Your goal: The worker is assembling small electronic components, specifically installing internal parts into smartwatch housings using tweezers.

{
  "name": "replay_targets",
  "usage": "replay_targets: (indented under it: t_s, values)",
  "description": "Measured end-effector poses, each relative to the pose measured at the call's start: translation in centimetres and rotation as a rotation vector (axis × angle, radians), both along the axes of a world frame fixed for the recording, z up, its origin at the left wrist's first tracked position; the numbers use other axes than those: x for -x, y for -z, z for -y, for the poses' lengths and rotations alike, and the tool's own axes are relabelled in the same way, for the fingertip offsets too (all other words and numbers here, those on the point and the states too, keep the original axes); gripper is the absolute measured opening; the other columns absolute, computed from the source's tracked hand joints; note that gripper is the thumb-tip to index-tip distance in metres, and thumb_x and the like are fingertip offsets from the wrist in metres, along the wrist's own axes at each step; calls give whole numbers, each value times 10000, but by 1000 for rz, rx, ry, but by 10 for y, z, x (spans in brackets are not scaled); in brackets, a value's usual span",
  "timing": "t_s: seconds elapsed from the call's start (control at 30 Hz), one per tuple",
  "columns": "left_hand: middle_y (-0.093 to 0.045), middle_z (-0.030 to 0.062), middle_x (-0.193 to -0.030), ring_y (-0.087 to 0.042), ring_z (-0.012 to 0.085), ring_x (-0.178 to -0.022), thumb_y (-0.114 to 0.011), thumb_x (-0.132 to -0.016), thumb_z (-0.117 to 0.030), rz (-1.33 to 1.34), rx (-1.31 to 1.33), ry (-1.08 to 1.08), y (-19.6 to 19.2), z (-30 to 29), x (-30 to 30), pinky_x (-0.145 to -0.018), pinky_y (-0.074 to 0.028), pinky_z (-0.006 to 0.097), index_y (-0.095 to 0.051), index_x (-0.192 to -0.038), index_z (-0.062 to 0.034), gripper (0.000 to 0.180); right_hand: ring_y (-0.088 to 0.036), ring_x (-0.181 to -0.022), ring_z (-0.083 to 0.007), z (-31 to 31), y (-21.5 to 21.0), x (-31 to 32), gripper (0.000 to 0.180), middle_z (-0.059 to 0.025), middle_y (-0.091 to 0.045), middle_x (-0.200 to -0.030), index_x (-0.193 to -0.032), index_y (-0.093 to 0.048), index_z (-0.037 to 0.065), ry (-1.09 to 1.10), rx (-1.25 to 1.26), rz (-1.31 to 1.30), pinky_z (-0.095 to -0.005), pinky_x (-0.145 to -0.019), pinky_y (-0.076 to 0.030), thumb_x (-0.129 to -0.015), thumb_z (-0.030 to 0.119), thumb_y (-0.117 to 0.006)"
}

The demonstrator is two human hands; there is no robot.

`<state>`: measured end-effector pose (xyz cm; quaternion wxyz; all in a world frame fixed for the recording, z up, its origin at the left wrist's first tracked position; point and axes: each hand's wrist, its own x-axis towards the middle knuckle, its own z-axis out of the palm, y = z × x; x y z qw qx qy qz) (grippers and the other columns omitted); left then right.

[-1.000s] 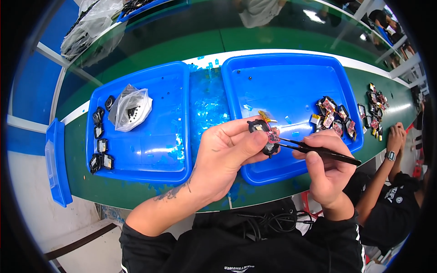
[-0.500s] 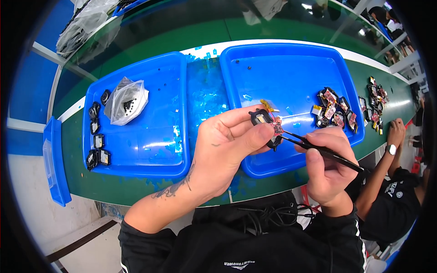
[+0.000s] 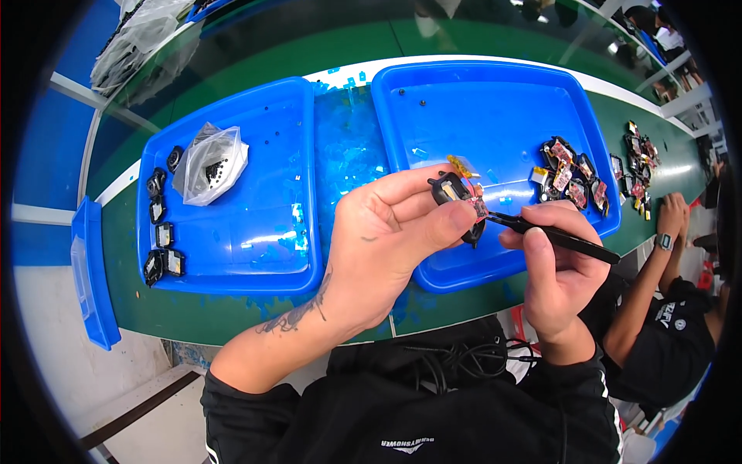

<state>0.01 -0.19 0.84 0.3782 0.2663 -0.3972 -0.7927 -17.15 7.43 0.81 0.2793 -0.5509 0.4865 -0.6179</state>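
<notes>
My left hand [image 3: 394, 240] is closed around a small black plastic housing [image 3: 446, 190], its thumb pressing near a small red circuit board [image 3: 480, 207]. A yellow-edged battery pouch [image 3: 462, 166] sticks up from the far side of that housing. In my right hand [image 3: 560, 267] is a pair of black tweezers [image 3: 560, 238], gripped like a pen. Their tips meet the edge of the board beside my left thumb. Both hands are above the near part of the right blue tray [image 3: 483, 68]. My fingers hide part of the housing.
Similar housings with boards [image 3: 572, 176] lie heaped in the right tray, and more [image 3: 640, 166] on the green table. The left blue tray [image 3: 232, 288] holds a plastic bag [image 3: 228, 182] of tiny black parts and several housings [image 3: 164, 234]. A co-worker's hands [image 3: 674, 215] rest at the right.
The tweezer tips have come closer together at the board, and the tool lies flatter. My left hand has tilted the housing slightly. The whole view has shifted a little.
</notes>
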Motion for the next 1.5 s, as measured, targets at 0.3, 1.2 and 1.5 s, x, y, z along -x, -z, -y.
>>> replay_targets:
  t_s: [0.3,1.2,1.5]
  values:
    - [-657,125,-1087,-648,163,-961,-715,-839,-329,-1,21,26,0,2,-1,-828,-534,285,-532,-1227,57,576,-635,-806,-177,1,0,-4,157,-165,-585,-962,-1014,-580,-107,40,-41,100,-279,-715,-589,-871,-43,-570]
    - [-663,105,-1063,-648,157,-949,-682,-866,-343,81,-11,13,7,0,2,-835,-526,288,-555,-1211,26,522,-661,-757,-174,1,2,-8,128,-150,-616,-895,-977,-602,-110,110,-43,-12,-258,-683,-581,-856,-77,-579]
    - [-640,165,-1117,-651,219,-996,-631,-886,-398,23,42,110,7,0,2,-871,-528,305,-501,-1237,59,591,-638,-758,-172,7,-2,12,102,-117,-615,-839,-917,-617,-81,77,-16,-13,-278,-674,-541,-829,-54,-574]
